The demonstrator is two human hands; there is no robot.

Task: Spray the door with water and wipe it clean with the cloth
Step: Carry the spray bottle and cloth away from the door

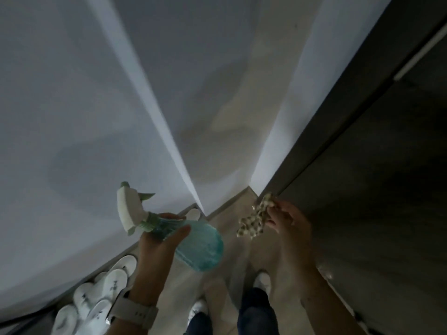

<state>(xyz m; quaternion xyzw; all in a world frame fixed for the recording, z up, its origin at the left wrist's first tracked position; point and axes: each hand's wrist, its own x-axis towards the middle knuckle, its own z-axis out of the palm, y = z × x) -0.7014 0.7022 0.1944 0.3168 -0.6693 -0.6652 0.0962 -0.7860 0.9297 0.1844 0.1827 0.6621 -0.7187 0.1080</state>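
Note:
My left hand (pixel 160 240) grips a blue translucent spray bottle (pixel 198 245) by its neck; the white and green nozzle head (pixel 128 209) points up and left, toward the white wall. My right hand (pixel 289 220) pinches a crumpled beige patterned cloth (pixel 254 220) that hangs just in front of the dark brown door (pixel 375 189) on the right. The cloth is close to the door's left edge; whether it touches the door I cannot tell.
White walls (pixel 72 117) meet in a corner ahead. Several white slippers (pixel 96 293) lie on the tiled floor (pixel 229 238) at the lower left by the wall. My feet in white shoes (pixel 262 280) stand below. A watch (pixel 135 310) is on my left wrist.

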